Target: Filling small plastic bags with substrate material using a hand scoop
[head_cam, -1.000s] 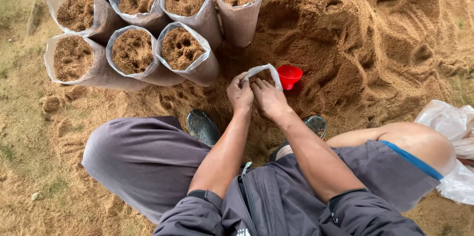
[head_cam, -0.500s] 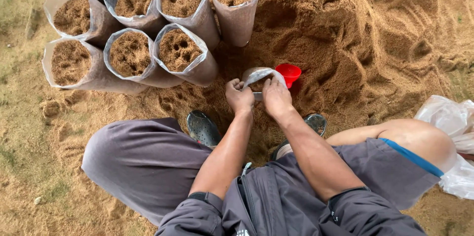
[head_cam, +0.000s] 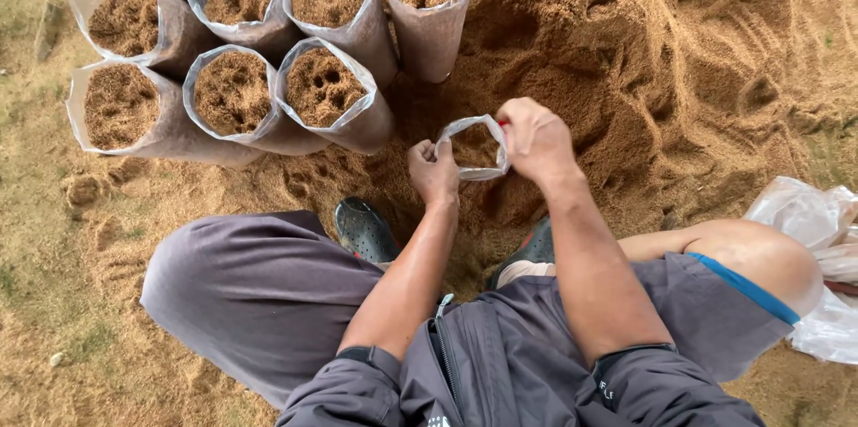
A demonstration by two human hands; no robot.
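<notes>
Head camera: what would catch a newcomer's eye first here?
The two hands, left hand and right hand, holding a small clear plastic bag open at centre, over a big mound of brown sawdust-like material. At upper left stands a cluster of filled bags, upright and packed with the same material.

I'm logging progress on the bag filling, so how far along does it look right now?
Done: seven clear filled bags stand packed in a cluster at upper left, each full of brown sawdust-like material. In hand: the left hand and right hand hold one small bag open by its rim; how full it is cannot be told. Left: a large sawdust heap and more clear plastic at right.
</notes>
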